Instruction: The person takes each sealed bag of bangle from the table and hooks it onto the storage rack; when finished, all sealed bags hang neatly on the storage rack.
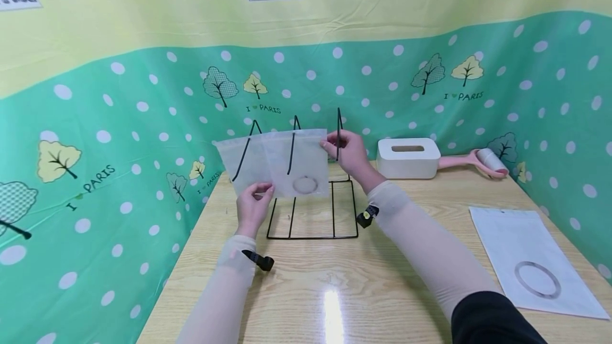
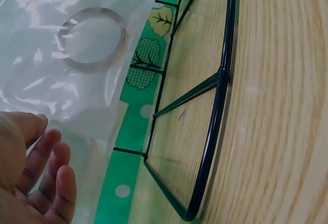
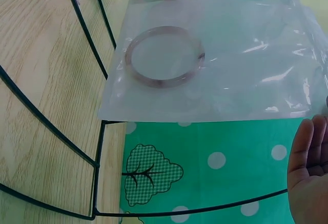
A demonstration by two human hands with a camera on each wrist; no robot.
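A translucent plastic bag [image 1: 287,158] with a ring-shaped bangle [image 1: 305,185] in it is held up at a black wire rack [image 1: 313,238]. Two of the rack's prongs show dark across the bag; whether they pierce it I cannot tell. My left hand [image 1: 253,208] pinches the bag's lower edge between thumb and fingers. At the upper right corner my right hand [image 1: 354,155] grips the bag, beside the rack's right prong [image 1: 339,121]. A step in the edge in the left wrist view hints at a second sheet overlapping the bag [image 2: 66,44].
Behind on the right stand a white tissue box [image 1: 408,158] and a pink-handled lint roller [image 1: 483,162]. Another bag [image 1: 521,243] with a ring in it lies at the right of the wooden table [image 1: 382,291]. A green patterned cloth [image 1: 143,121] hangs around.
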